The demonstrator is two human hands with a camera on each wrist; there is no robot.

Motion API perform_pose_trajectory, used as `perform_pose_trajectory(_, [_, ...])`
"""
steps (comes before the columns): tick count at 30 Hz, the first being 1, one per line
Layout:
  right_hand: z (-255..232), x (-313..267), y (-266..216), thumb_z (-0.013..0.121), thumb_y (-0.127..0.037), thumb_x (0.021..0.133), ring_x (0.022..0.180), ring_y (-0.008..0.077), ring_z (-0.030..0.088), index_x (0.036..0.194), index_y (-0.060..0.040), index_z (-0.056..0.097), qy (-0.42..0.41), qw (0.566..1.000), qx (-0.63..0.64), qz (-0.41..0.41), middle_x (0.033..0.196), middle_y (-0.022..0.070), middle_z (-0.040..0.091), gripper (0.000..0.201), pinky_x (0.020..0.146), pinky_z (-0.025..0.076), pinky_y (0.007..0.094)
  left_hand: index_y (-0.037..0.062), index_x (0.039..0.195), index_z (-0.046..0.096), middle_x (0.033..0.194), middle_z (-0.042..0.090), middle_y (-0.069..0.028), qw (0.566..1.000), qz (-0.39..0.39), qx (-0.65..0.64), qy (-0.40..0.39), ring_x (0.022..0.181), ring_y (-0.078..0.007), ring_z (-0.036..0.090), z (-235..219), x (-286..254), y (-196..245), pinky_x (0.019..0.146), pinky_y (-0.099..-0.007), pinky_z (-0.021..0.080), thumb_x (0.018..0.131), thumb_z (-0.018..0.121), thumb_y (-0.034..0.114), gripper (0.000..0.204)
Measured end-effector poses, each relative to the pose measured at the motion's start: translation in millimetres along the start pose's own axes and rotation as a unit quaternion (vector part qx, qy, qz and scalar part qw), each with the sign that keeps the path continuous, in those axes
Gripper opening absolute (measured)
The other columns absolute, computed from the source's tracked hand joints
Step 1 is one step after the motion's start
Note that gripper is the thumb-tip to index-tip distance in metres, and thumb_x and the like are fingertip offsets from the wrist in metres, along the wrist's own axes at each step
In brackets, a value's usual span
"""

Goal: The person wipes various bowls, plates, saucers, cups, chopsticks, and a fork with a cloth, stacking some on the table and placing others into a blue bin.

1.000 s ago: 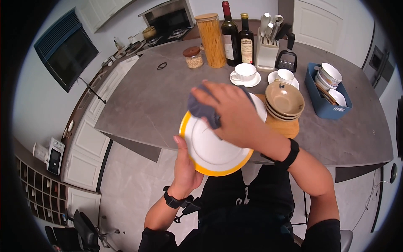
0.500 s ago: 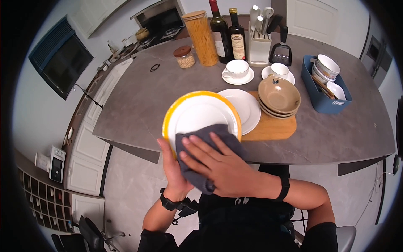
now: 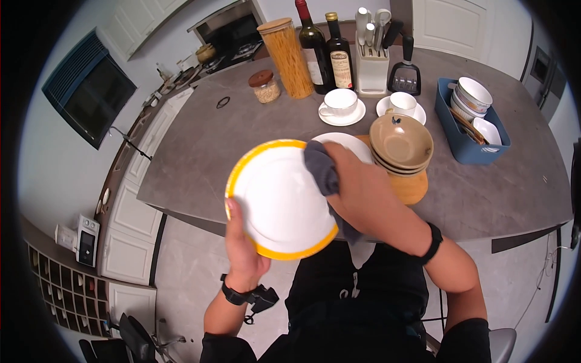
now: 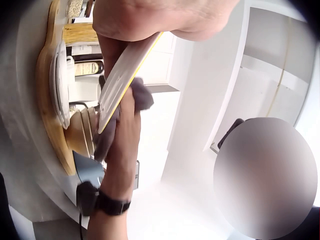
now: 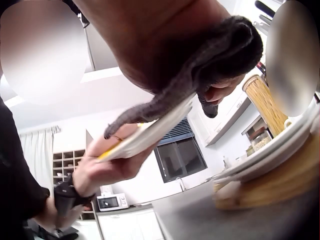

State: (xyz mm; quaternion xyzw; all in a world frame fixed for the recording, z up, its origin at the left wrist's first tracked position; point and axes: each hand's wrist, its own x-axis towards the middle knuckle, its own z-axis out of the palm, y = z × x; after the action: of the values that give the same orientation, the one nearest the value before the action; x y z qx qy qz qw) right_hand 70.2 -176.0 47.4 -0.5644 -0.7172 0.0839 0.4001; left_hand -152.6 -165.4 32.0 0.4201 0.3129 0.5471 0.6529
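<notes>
My left hand (image 3: 243, 245) grips a white plate (image 3: 278, 199) with a yellow rim by its lower left edge, thumb on the upper face. The plate is held up, tilted, in front of the counter edge. At the plate's right rim my right hand (image 3: 369, 187) holds a dark grey cloth (image 3: 321, 168), its fingers bent around the rim with the cloth between. In the right wrist view the cloth (image 5: 200, 70) drapes along the plate's edge. Behind the right hand a second white plate (image 3: 348, 144) lies on a wooden board (image 3: 413, 189), partly hidden.
Stacked brown bowls (image 3: 401, 142) stand on the board. Behind them are two white cups (image 3: 340, 103) on saucers, a pasta jar (image 3: 289, 60), two bottles (image 3: 315, 54) and a knife block (image 3: 372, 72). A blue bin (image 3: 472, 148) with bowls stands at the right.
The right hand with the cloth swept from the plate's top down to its lower part, then up to the right rim. The plate shifted left and its face turned more toward the head camera.
</notes>
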Motion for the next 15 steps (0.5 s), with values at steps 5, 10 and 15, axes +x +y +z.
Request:
perform_pose_trajectory(5, [-20,-59,12,0.064,-0.013,0.092,0.092,0.0424,0.066,0.128,-0.0023,0.057,-0.113,0.972,0.181,0.098,0.11,0.0232,0.067,0.037,0.079,0.053,0.0444,0.0012,0.145,0.043,0.142,0.056,-0.0164,0.997,0.021,-0.019,0.066,0.127,-0.0276,0.06,-11,76,27,0.102,-0.0412,0.053,0.11,0.032,0.049,0.061])
perform_pose_trajectory(10, [-34,-100,57,0.06,-0.01,0.094,0.107,0.0404,0.067,0.121,0.0032,0.064,-0.036,0.96,0.276,0.036,0.122,0.0253,0.065,0.03,0.094,0.052,0.0407,0.0095,0.125,0.054,0.106,0.069,-0.007,0.988,-0.047,0.095,0.114,0.082,-0.0175,0.068,-34,180,17,0.057,-0.03,0.051,0.111,0.023,0.051,0.054])
perform_pose_trajectory(15, [-35,-123,82,0.058,-0.009,0.093,0.106,0.034,0.067,0.116,0.0062,0.063,0.086,0.941,0.31,0.106,0.12,0.0235,0.066,0.028,0.093,0.051,0.0395,0.0102,0.125,0.053,0.105,0.068,-0.0073,0.98,-0.121,0.126,0.097,0.079,-0.0171,0.067,-59,253,-17,0.057,-0.0292,0.051,0.111,0.025,0.049,0.049])
